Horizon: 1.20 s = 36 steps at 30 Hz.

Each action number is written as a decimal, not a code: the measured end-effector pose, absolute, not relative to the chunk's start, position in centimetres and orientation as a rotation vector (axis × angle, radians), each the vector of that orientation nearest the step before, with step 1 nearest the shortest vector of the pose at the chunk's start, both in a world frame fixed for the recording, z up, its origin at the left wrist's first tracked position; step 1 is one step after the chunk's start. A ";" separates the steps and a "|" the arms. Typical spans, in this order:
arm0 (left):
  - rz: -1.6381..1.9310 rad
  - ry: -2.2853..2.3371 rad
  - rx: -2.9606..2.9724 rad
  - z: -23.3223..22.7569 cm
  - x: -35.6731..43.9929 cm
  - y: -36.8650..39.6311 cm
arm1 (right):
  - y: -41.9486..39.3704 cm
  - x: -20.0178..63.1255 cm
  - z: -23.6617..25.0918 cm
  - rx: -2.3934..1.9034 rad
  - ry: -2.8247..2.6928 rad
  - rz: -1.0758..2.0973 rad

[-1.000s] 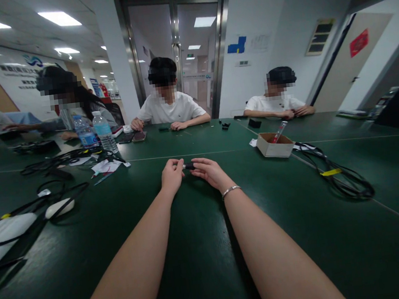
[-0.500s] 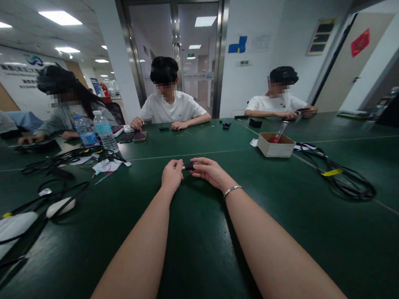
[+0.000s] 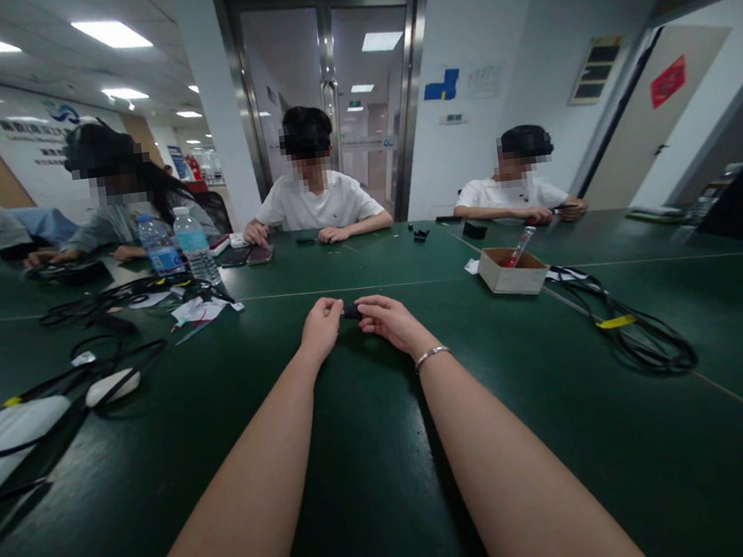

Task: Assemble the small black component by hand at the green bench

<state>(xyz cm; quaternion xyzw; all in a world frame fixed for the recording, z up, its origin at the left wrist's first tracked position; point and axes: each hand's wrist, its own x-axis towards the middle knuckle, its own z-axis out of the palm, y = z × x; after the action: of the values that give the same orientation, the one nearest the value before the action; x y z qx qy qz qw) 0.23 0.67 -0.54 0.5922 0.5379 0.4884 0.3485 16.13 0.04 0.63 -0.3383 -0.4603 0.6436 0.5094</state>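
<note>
Over the green table, my two hands meet at a small black stick-like object (image 3: 352,311), too small and too covered by fingers to name its kind. My left hand (image 3: 323,327) is closed in a pinch at the object's left end. From the other side, the fingertips of my right hand (image 3: 390,319) grip its right end. Only the short dark middle shows between the fingers. A silver bracelet (image 3: 432,356) circles my right wrist.
An open cardboard box (image 3: 512,278) with a clear tube in it stands at right, beside a coiled black cable (image 3: 653,340). Leftward lie more cables, a white mouse (image 3: 113,387) and two water bottles (image 3: 197,249). Several people sit across the green table (image 3: 382,492).
The light, silvery bit seen between my left fingers and the black part no longer shows; my hands hold nearly the same place. The person at right has shifted their hands slightly.
</note>
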 end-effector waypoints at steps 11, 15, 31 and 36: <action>1.258 1.178 1.448 0.0 0.8 0.3 | -0.1 16.2 0.8 -0.830 -0.980 1.526; 1.207 1.164 1.552 -0.6 0.5 0.6 | -0.2 16.3 0.8 -0.838 -0.993 1.521; 1.001 1.521 1.811 -0.7 0.2 0.6 | -0.2 16.7 0.8 -0.819 -1.088 1.589; 1.018 1.474 1.730 -1.6 -0.2 1.7 | -0.1 16.7 0.6 -0.790 -1.113 1.611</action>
<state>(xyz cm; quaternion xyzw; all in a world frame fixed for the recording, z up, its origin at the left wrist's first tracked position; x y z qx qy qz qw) -0.24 1.72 -1.62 0.6583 0.5607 0.3873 0.3198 16.68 -0.06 0.62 -0.3255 -0.4586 0.6641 0.4927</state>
